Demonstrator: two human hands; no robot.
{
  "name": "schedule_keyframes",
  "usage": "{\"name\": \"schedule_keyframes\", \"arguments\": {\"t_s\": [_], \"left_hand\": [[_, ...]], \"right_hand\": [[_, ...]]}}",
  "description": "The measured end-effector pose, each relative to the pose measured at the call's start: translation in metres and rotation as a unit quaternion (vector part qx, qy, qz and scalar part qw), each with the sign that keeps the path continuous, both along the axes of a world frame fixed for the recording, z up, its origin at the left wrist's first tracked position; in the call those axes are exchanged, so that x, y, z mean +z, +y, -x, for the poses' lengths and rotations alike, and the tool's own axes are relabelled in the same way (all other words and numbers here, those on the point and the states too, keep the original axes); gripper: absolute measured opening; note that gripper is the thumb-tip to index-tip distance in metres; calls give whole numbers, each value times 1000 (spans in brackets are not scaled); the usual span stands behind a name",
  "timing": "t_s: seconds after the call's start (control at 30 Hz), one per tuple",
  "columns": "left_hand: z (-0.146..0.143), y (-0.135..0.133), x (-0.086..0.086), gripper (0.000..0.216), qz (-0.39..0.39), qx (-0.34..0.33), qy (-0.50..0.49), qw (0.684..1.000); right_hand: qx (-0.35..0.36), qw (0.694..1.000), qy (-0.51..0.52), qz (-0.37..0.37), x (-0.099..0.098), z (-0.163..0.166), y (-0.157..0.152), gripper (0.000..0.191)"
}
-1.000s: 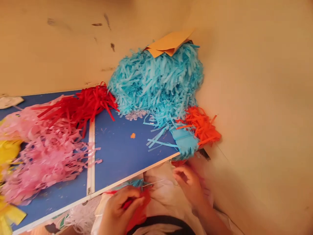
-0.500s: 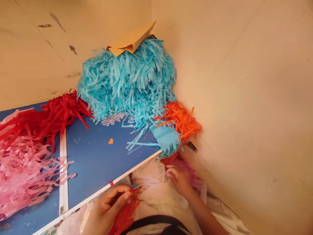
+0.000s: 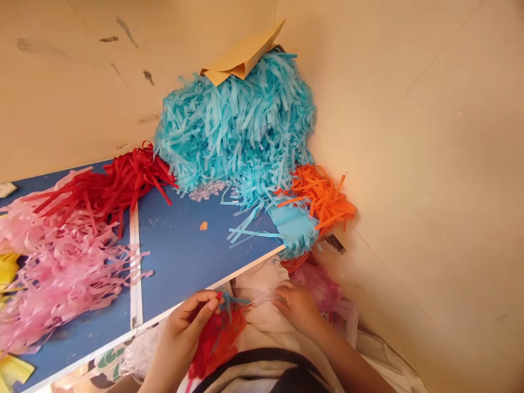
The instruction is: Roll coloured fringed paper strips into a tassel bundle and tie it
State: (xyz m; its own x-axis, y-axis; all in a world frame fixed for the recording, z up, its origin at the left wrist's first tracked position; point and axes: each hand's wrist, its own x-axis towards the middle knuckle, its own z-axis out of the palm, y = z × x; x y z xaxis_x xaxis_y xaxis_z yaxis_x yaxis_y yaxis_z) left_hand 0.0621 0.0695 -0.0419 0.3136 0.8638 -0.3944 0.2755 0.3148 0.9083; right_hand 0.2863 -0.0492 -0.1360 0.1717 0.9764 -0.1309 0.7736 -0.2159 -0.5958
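Thumb and forefinger of my left hand (image 3: pixel 190 322) are pinched together at the near table edge, with a small red bit at their tips. A dark blue paper strip (image 3: pixel 237 300) sticks out from that pinch toward the right. Red-orange tissue fringe (image 3: pixel 221 335) hangs just below, over my lap. To the right, my right hand (image 3: pixel 297 303) has its fingers closed on a thin pale string (image 3: pixel 262 298), which spans the gap between both hands. The tips of my right fingers are partly hidden.
The blue table (image 3: pixel 184 262) holds a big light-blue fringe pile (image 3: pixel 241 125) with yellow card (image 3: pixel 245 57) on top. Red strips (image 3: pixel 131 183), pink fringe (image 3: pixel 73 262) and yellow paper (image 3: pixel 14 374) lie left; orange strips (image 3: pixel 323 196) lie right, against the wall (image 3: pixel 429 191).
The view has shifted left, so things appear further right. My hands have come closer together, the string between them looks shorter, and the blue strip shows more plainly.
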Motion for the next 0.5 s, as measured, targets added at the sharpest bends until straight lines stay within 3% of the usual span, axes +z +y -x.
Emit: {"name": "schedule_keyframes", "arguments": {"t_s": [0.13,0.37,0.43,0.5], "left_hand": [[-3,-6,4,41,-2,38,-22,999],[3,-9,10,38,-19,42,-18,999],[7,-7,7,36,-23,54,-22,998],[9,-6,3,33,-2,73,-55,996]], "right_hand": [[35,999,-27,-10,1,16,11,7],[70,997,-27,-32,-10,32,28,17],[47,997,20,-49,-5,26,26,17],[-21,985,156,-75,9,23,25,15]]}}
